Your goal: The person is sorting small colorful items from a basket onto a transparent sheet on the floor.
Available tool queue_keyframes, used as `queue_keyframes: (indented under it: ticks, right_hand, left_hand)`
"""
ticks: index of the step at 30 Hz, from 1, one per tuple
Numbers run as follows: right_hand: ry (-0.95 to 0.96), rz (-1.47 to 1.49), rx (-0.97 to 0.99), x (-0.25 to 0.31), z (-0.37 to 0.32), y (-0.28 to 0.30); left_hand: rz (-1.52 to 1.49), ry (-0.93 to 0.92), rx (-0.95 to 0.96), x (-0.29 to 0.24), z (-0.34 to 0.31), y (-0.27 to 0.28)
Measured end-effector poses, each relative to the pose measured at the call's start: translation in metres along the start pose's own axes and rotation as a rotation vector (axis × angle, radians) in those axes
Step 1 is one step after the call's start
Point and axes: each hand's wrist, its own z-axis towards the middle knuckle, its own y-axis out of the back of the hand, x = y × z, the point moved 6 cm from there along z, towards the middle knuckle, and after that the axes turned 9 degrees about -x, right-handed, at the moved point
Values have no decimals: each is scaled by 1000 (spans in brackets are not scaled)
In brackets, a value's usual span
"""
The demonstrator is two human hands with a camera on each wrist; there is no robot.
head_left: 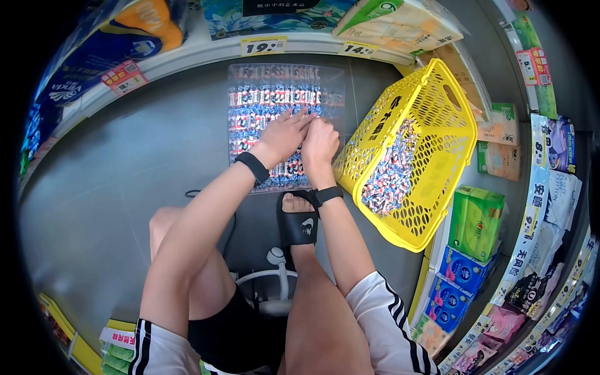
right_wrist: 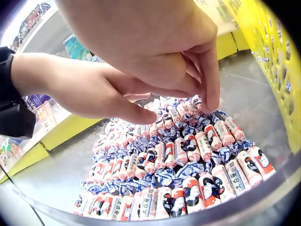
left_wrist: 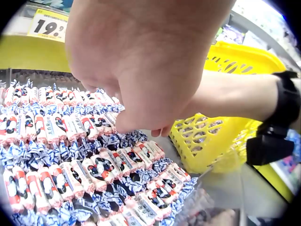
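Note:
A clear shallow box (head_left: 331,78) on the floor holds several rows of wrapped candies (head_left: 250,119), white and red with blue twisted ends. Over the rows lies my left hand (head_left: 284,134), its fingers stretched towards the right side and its thumb (right_wrist: 143,114) close to the candies. Beside it my right hand (head_left: 320,147) points bent fingers (right_wrist: 211,89) down at the right end of a row; its fingertips overlap the candies, and I cannot tell whether they pinch one. The two hands touch or overlap at the fingers.
A yellow basket (head_left: 431,81) leans on its side at the right, with a heap of loose candies (head_left: 390,178) inside. Shelves of tissue packs (head_left: 478,222) line the right, and a shelf edge with price tags (head_left: 264,46) runs behind the box. A slippered foot (head_left: 299,215) stands by the box's front.

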Motion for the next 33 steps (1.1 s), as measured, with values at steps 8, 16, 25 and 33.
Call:
queue_keyframes:
  ticks: [8, 16, 25, 33]
  right_hand:
    - [-76, 9, 114, 1, -12, -7]
    - [-112, 174, 91, 5, -22, 1]
    - [-119, 191, 182, 4, -24, 2]
    - [-189, 297, 176, 1, -27, 12]
  left_hand:
    - [-148, 63, 135, 2, -4, -17]
    - [-152, 79, 225, 3, -3, -22]
    - [-156, 92, 239, 2, -4, -21]
    - [-180, 84, 195, 3, -6, -27]
